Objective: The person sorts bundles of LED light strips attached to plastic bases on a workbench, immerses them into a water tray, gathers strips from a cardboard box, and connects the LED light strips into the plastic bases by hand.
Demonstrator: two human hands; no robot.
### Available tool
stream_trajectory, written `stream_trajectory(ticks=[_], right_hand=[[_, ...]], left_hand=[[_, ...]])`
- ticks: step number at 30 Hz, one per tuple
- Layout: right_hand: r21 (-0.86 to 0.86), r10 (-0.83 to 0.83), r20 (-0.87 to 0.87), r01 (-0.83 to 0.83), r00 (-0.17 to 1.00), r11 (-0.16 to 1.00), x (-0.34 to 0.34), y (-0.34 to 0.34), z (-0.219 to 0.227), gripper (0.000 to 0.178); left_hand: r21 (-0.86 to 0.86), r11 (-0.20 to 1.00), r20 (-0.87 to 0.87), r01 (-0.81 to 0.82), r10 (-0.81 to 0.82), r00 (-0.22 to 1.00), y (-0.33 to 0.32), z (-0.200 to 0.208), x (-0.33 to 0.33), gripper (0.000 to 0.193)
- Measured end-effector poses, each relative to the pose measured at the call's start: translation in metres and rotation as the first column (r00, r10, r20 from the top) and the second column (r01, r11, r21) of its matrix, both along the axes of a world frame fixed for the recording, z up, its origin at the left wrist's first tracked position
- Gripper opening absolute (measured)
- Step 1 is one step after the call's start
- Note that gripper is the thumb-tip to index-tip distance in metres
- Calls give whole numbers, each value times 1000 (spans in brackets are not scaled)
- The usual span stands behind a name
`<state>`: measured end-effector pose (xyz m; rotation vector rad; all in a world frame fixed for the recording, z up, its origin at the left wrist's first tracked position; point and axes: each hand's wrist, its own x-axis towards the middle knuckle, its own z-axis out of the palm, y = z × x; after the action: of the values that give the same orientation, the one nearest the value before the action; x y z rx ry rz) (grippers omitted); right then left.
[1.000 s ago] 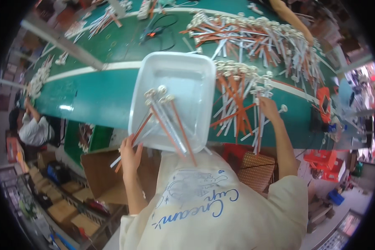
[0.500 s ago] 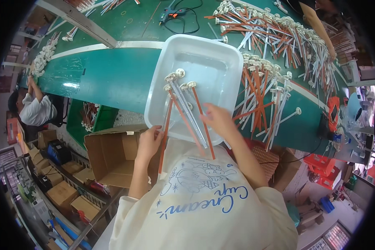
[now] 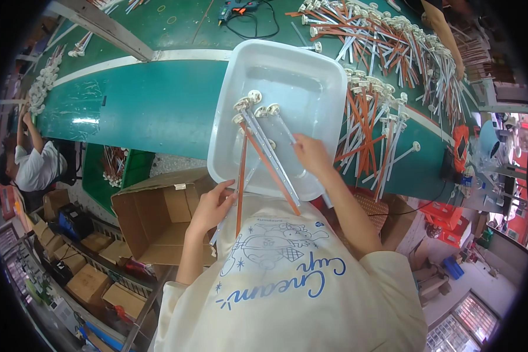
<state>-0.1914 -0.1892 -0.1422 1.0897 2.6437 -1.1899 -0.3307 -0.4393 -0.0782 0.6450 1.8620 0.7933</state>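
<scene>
A white plastic basin lies in front of me, its near edge against my apron. Several slim sticks with round cream-coloured heads rest in it, tails over the near rim. Closed at the basin's right side, my right hand pinches a white stick below its head; the stick's lower end shows past the hand. My left hand is at the near left rim, its fingers bent but apart, beside an orange stick. Another orange stick and pale sticks lie between the hands. The contact of my left fingertips is unclear.
Heaps of orange and white sticks cover the green table to the right. A glue gun with a black cord lies beyond the basin. Left are an open cardboard box, a green bin and a seated person.
My right hand has moved slightly up and right. A white stick shows at its fingers where an orange one lay. My left hand stays at the near left rim. The view has shifted a little.
</scene>
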Motion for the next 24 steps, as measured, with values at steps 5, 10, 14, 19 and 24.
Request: stream_trajectory(ticks=[5, 10, 14, 19, 24], right_hand=[[-28, -76, -126, 73, 989, 997, 12, 25, 10, 31], [97, -5, -91, 14, 996, 995, 0, 15, 13, 33], [-9, 12, 37, -12, 999, 1000, 0, 4, -2, 36], [-4, -138, -19, 137, 990, 990, 4, 8, 4, 33], [-190, -145, 123, 167, 982, 968, -12, -23, 29, 29]], left_hand=[[13, 1000, 48, -23, 23, 999, -6, -6, -4, 36], [16, 999, 65, -32, 30, 997, -4, -5, -4, 36], [13, 999, 78, -35, 34, 996, -5, -3, -6, 35], [98, 982, 108, -159, 148, 983, -10, -8, -15, 36], [133, 973, 112, -191, 176, 978, -8, -8, -22, 35]])
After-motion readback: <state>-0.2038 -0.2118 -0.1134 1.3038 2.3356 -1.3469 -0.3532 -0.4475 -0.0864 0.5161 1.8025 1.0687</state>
